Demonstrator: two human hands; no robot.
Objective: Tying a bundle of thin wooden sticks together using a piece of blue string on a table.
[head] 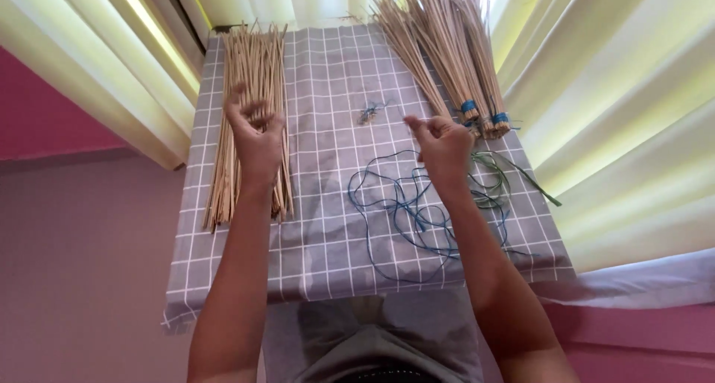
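A small desk (313, 256) is covered with a grey cloth (328, 93) printed in a thin white grid, its front edge hanging soft and slightly creased. On the left side lies a loose pile of thin sticks (253, 78), pale straw-coloured, straight and dry-looking, running lengthwise away from the person. The left hand (255, 133) hovers over this pile with its fingers curled loosely inward, half open; whether it pinches a stick cannot be told. The right hand (443, 145) is raised above the middle right of the cloth, fingers gathered together as if pinching something fine, though what it holds is too thin to make out. Under and around it sprawls a tangle of blue cord (402, 204), looping in slack curves, with some green cord (499, 182) beside it. At the far right corner lie bundled sticks (439, 48), fanned at the far end and bound near their base with blue wrapping (469, 106). Pale, pleated curtains (618, 93) hang on both sides.
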